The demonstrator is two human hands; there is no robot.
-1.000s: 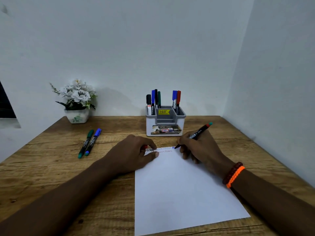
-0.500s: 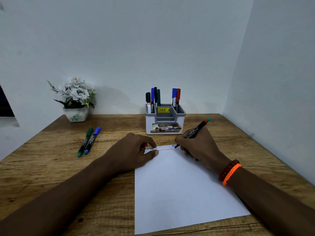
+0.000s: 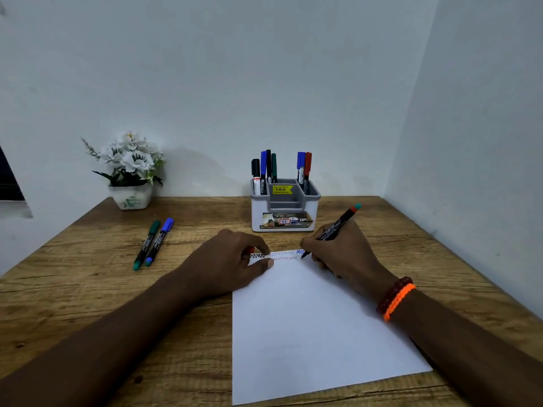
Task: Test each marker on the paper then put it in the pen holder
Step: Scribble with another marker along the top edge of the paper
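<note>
A white sheet of paper [image 3: 317, 327] lies on the wooden table [image 3: 88, 289], with zigzag scribbles [image 3: 285, 255] along its top edge. My right hand [image 3: 343, 251] grips a black marker [image 3: 335, 226] whose rear end is red and teal; its tip touches the paper at the right end of the scribbles. My left hand [image 3: 232, 259] presses on the paper's top left corner, fingers curled around a small red cap [image 3: 251, 249]. The grey-and-white pen holder [image 3: 285, 214] stands just behind, holding several markers. A green marker [image 3: 146, 244] and a blue marker [image 3: 160, 240] lie capped on the table to the left.
A white pot of white flowers [image 3: 129, 171] stands at the back left. White walls close the table off behind and on the right. A dark opening shows at the far left edge.
The marker tip has stayed at the right end of the scribble line, with a little more blue zigzag there. My left hand has not moved. The view has shifted slightly.
</note>
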